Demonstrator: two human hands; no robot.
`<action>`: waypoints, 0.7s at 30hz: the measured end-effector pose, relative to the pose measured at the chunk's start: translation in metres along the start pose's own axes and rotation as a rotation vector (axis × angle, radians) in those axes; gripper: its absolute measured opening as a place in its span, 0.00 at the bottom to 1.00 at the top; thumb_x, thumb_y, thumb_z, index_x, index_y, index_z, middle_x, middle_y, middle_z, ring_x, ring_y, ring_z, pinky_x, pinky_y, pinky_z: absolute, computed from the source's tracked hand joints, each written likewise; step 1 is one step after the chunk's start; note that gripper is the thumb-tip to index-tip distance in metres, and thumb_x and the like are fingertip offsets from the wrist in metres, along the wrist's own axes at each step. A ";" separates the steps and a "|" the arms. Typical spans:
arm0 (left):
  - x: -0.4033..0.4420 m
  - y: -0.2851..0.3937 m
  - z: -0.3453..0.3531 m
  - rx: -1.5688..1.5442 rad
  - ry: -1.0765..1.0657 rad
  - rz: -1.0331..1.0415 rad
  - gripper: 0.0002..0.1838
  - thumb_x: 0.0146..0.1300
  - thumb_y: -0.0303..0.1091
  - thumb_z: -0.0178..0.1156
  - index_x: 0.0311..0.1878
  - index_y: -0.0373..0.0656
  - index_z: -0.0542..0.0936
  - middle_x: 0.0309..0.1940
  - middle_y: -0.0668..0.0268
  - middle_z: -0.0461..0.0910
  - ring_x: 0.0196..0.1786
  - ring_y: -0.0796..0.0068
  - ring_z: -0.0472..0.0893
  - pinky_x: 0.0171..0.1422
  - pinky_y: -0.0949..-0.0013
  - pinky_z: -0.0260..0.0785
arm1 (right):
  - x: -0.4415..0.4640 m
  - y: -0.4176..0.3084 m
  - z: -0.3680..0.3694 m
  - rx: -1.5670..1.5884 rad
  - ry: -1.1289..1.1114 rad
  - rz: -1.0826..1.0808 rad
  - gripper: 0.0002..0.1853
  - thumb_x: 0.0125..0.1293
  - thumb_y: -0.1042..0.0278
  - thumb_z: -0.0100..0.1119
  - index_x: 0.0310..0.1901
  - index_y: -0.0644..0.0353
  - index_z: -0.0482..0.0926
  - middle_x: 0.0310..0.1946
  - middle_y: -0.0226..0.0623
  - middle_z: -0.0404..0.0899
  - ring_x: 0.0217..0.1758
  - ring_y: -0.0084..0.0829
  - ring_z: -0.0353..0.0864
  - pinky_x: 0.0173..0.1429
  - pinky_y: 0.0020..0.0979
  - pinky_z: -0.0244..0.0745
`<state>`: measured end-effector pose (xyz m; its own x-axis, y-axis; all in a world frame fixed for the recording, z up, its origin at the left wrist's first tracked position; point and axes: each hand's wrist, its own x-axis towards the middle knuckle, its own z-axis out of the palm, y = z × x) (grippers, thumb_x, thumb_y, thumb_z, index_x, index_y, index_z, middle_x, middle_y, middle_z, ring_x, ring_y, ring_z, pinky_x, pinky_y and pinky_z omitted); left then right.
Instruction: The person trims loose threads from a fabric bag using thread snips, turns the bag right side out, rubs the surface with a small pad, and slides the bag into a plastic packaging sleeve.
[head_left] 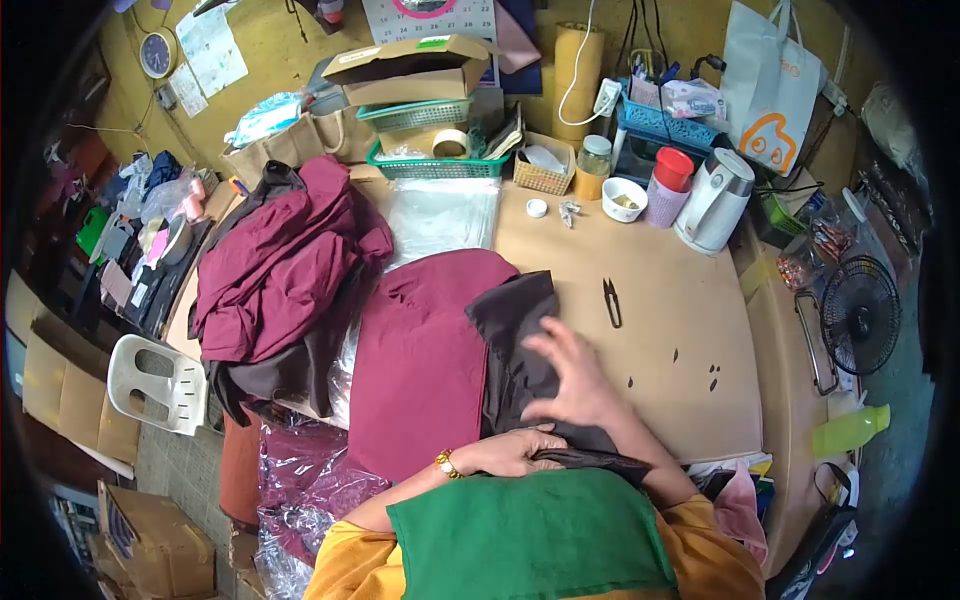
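A maroon garment point(425, 360) lies flat on the table in front of me, with a black fabric section point(515, 345) along its right side. My left hand point(510, 452), with a gold watch on its wrist, is closed on the near edge of the black fabric, close to my body. Over the black section my right hand point(572, 375) is open, fingers spread and curved, slightly blurred; whether it touches the cloth I cannot tell. Thread snippers point(612, 303) rest on the table beyond my right hand.
A heap of maroon and black garments point(285, 265) is at the left. Clear plastic bags point(440, 215) lie behind. Along the back stand green baskets point(440, 170), a jar point(592, 165), a white bowl point(624, 200) and an electric kettle point(715, 200). A white chair point(160, 385) stands left.
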<state>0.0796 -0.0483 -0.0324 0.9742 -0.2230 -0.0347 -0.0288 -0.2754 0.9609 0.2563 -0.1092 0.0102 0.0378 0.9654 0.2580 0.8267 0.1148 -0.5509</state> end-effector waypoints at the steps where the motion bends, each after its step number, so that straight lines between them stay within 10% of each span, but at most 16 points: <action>1: -0.001 0.001 -0.001 -0.002 -0.001 -0.004 0.19 0.72 0.41 0.58 0.59 0.39 0.76 0.53 0.62 0.81 0.58 0.69 0.78 0.76 0.54 0.52 | -0.004 0.002 0.012 -0.156 -0.013 -0.125 0.36 0.46 0.52 0.77 0.58 0.51 0.73 0.69 0.50 0.62 0.73 0.51 0.60 0.74 0.54 0.55; 3: -0.001 0.002 -0.001 -0.083 0.004 -0.049 0.19 0.71 0.39 0.59 0.59 0.37 0.76 0.52 0.60 0.81 0.58 0.70 0.77 0.73 0.59 0.58 | -0.004 0.049 0.044 -0.174 -0.033 -0.194 0.25 0.52 0.56 0.74 0.50 0.54 0.76 0.60 0.51 0.73 0.66 0.49 0.71 0.67 0.49 0.66; 5: -0.013 0.032 -0.016 -0.176 -0.008 -0.152 0.17 0.70 0.36 0.60 0.56 0.35 0.78 0.54 0.57 0.80 0.59 0.69 0.76 0.68 0.63 0.64 | 0.009 0.066 0.022 0.240 -0.043 0.336 0.14 0.59 0.60 0.68 0.42 0.57 0.77 0.52 0.45 0.79 0.57 0.44 0.78 0.61 0.43 0.71; 9: -0.056 0.041 -0.041 -0.261 0.281 0.135 0.11 0.64 0.32 0.67 0.42 0.34 0.80 0.52 0.56 0.78 0.53 0.70 0.76 0.58 0.66 0.68 | 0.013 0.073 -0.036 1.602 0.707 0.500 0.08 0.67 0.70 0.57 0.45 0.62 0.78 0.47 0.31 0.82 0.49 0.30 0.80 0.56 0.34 0.74; 13: -0.077 0.043 -0.042 -0.460 0.304 -0.286 0.10 0.64 0.31 0.67 0.43 0.34 0.80 0.55 0.56 0.75 0.56 0.68 0.75 0.60 0.66 0.67 | -0.005 0.096 -0.013 1.172 0.653 0.314 0.14 0.65 0.77 0.52 0.51 0.61 0.77 0.50 0.36 0.81 0.50 0.26 0.79 0.58 0.31 0.73; 16: -0.046 0.051 -0.035 -0.088 0.515 -0.028 0.17 0.65 0.34 0.66 0.52 0.33 0.78 0.57 0.53 0.73 0.57 0.63 0.75 0.59 0.64 0.68 | -0.018 0.082 -0.003 1.394 0.648 0.373 0.19 0.57 0.84 0.47 0.51 0.61 0.73 0.45 0.34 0.78 0.46 0.25 0.79 0.59 0.31 0.74; 21: 0.003 0.040 -0.021 0.159 -0.050 0.086 0.25 0.73 0.46 0.55 0.61 0.32 0.73 0.58 0.47 0.75 0.58 0.51 0.75 0.65 0.62 0.67 | -0.017 0.082 0.027 1.287 0.765 0.380 0.29 0.52 0.92 0.37 0.57 0.63 0.65 0.51 0.37 0.72 0.54 0.27 0.74 0.63 0.29 0.70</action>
<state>0.0860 -0.0407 0.0116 0.9543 -0.2974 0.0284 -0.1506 -0.3968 0.9055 0.3080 -0.1099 -0.0606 0.7276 0.6835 0.0587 -0.3097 0.4036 -0.8609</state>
